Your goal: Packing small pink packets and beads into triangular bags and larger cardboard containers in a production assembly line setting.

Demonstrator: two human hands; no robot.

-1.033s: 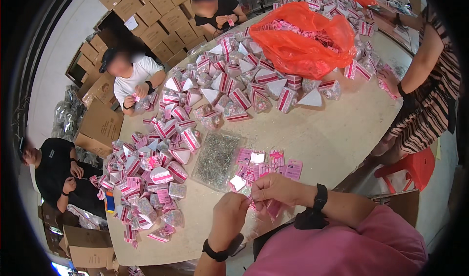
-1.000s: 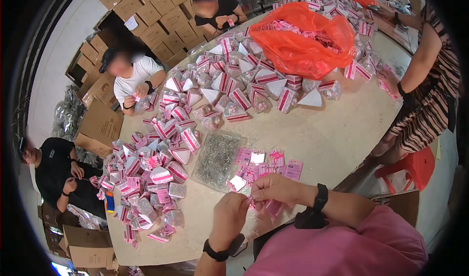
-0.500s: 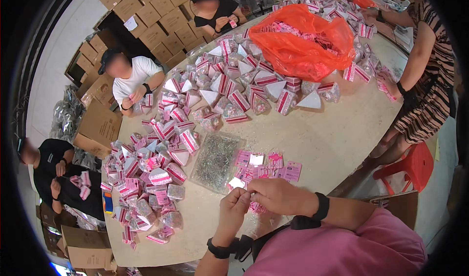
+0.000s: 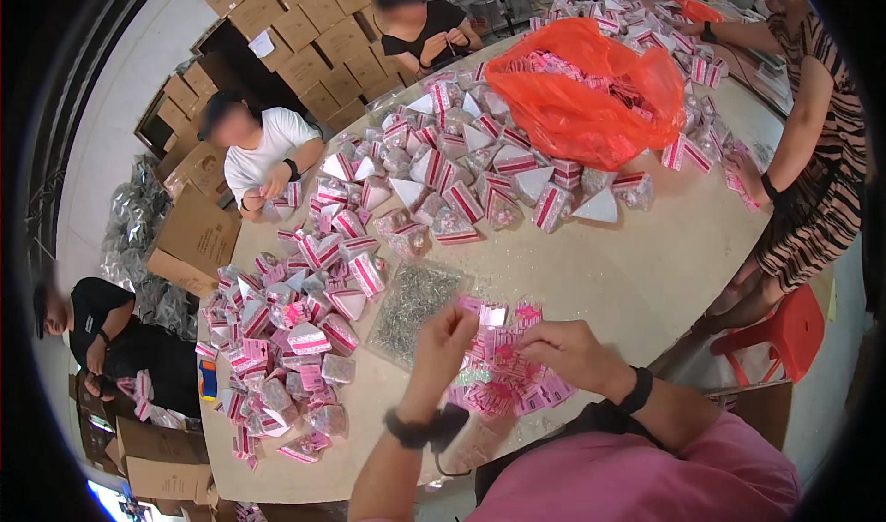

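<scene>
My left hand (image 4: 447, 339) is closed in a pinch at the right edge of a clear tray (image 4: 417, 305) full of small silvery metal pieces. Whatever lies between its fingertips is too small to make out. A short way to the right, my right hand (image 4: 568, 351) also has thumb and fingertips pressed together, above the cards; its contents, if any, cannot be made out. Pink printed cards (image 4: 498, 365) lie spread on the table between and beneath both hands, some with a shiny silvery face.
Clear bags with pink-and-white labels (image 4: 295, 333) are heaped on the left and far table (image 4: 646, 273). An orange-red plastic bag (image 4: 591, 93) holds more pink pieces. Several people work around the table. A red stool (image 4: 780, 337) stands at right; cardboard boxes (image 4: 194, 236) are at left.
My hands, together before, have moved apart: the left up toward the tray, the right to the right over the cards. More of the cards now shows between them.
</scene>
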